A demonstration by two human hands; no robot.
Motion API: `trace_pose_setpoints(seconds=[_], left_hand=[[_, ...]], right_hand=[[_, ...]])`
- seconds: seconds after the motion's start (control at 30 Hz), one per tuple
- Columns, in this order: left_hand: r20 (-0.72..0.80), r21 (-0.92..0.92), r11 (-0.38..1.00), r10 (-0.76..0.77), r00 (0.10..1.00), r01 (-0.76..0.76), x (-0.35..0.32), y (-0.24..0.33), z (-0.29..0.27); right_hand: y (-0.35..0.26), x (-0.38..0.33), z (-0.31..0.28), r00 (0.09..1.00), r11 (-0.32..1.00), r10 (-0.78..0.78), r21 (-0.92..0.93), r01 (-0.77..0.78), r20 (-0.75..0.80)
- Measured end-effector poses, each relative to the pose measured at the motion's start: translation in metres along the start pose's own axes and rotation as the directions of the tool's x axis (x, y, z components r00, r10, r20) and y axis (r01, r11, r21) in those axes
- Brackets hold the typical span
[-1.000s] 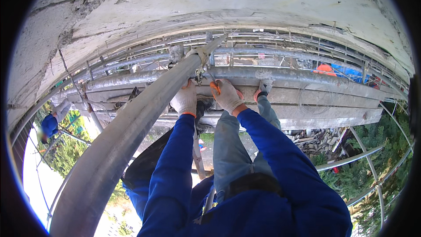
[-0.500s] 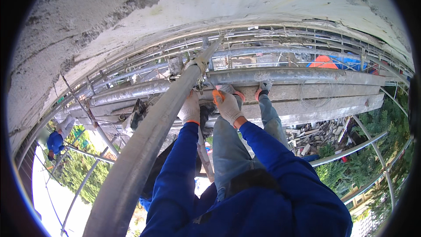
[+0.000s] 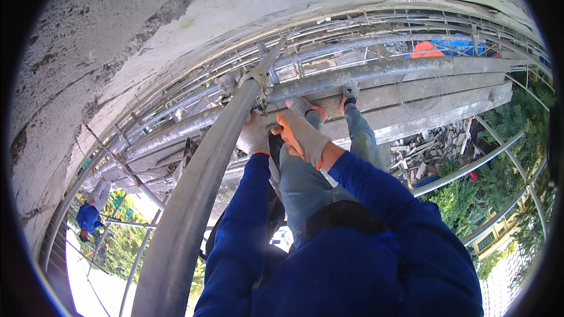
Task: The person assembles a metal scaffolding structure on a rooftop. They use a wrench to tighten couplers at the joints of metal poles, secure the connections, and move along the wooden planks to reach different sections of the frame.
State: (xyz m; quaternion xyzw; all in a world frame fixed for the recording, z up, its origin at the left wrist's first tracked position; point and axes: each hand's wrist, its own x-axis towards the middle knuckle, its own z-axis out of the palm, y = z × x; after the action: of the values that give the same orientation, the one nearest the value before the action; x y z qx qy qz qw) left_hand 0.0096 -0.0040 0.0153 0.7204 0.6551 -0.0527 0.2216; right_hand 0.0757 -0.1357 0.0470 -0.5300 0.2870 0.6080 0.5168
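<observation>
A grey scaffold pole (image 3: 200, 182) slants up through the middle and meets a horizontal scaffold tube (image 3: 364, 74) at a metal coupler (image 3: 259, 93). My left hand (image 3: 254, 136), in a white knit glove, is closed just below the coupler, its fingers partly hidden by the pole. Beside it, my right hand (image 3: 304, 138) wears a white glove with an orange palm. Its fingers are curled close to the left hand. Whatever either hand grips is too small and covered to make out.
My feet stand on long planks (image 3: 411, 97) beyond the tube. A coil of thin wire (image 3: 420, 91) lies there. A concrete wall (image 3: 117, 41) runs along the far side. Rubble (image 3: 420, 155) lies far below at right; another person (image 3: 89, 216) is at lower left.
My right hand has turned so that its orange palm side shows, with its wrist farther right. My left hand stays by the coupler. The whole view has shifted slightly.
</observation>
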Motion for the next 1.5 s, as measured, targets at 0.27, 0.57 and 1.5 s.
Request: trace_pose_setpoints(seconds=[0.27, 0.57, 1.5], left_hand=[[-0.066, 0.055, 0.998, -0.032, 0.997, 0.035, 0.006, -0.008, 0.003], [-0.107, 0.085, 0.995, -0.052, 0.993, 0.061, 0.005, -0.003, 0.005], [0.098, -0.083, 0.996, -0.008, 0.995, 0.016, -0.008, 0.0, 0.002]], right_hand=[[0.007, 0.03, -0.031, 0.903, 0.677, -0.42, -0.633, 0.375, 0.085], [0.012, 0.084, -0.039, 0.827, 0.332, -0.459, -0.8, 0.499, 0.325], [0.023, 0.072, -0.014, 0.824, 0.391, -0.553, -0.835, 0.387, 0.123]])
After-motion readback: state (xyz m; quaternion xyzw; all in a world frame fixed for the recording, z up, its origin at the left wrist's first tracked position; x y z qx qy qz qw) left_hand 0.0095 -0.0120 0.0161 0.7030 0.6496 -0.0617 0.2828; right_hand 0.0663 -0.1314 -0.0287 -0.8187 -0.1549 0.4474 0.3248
